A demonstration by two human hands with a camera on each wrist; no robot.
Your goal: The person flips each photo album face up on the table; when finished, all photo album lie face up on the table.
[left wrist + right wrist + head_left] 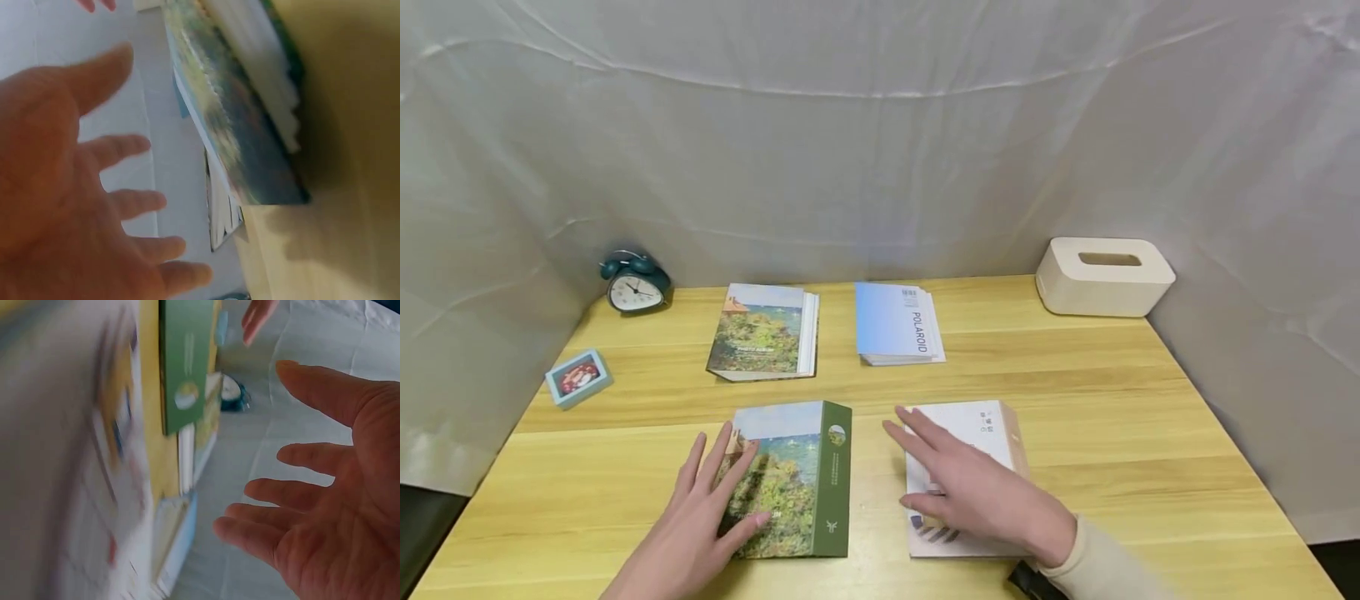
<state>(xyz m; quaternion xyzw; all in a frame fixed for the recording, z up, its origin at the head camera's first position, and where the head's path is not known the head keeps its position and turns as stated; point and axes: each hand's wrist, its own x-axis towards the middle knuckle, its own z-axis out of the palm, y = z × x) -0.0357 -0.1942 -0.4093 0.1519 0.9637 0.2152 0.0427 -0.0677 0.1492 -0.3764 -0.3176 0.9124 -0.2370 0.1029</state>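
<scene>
A photo album (pixel 782 479) with a painted seaside cover and green spine lies at the front of the table. My left hand (pixel 700 504) is over its left part, fingers spread; in the left wrist view, a gap shows between that hand (pixel 94 187) and the album (pixel 231 112). To the right lies a white album or boxed book (pixel 958 542) with a pale pink side. Spread above it is my right hand (pixel 977 492); the right wrist view shows the palm and straight fingers of that hand (pixel 331 487) holding nothing.
Behind lie another painted-cover photo album (pixel 763 333) and a blue-white POLAROID album (pixel 891 321). A teal alarm clock (pixel 636 287) and a small blue picture frame (pixel 578 377) stand at left. At the back right is a white tissue box (pixel 1105 279). Grey curtains (pixel 865 150) enclose the table.
</scene>
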